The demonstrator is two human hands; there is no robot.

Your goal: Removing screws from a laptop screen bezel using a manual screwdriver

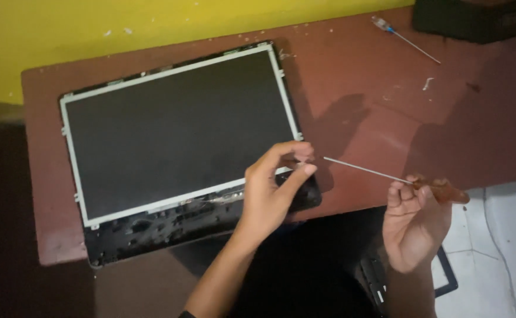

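1. A bare laptop screen panel [175, 132], its bezel removed and a thin metal frame showing round the dark glass, lies flat and slightly skewed on a reddish-brown table [375, 118]. Its black back cover shows along the lower edge.
2. The left hand [272, 188] hovers over the panel's lower right corner. Its thumb and forefinger are pressed together in a pinch on something very small; what it is cannot be made out.
3. The right hand [417, 221] is held palm-up off the table's front edge, to the right of the left hand. Its fingers curl loosely round the brown handle of a long screwdriver [387, 175].
4. The screwdriver's thin metal shaft points left, and its tip ends just beside the left hand's pinched fingertips, apart from them.
5. A second, smaller screwdriver [405, 39] with a clear handle lies at the far right of the table, near a dark object [475, 20] at the top corner.
6. A yellow wall [152, 23] runs behind the table; a pale tiled floor [511, 247] shows at the lower right.
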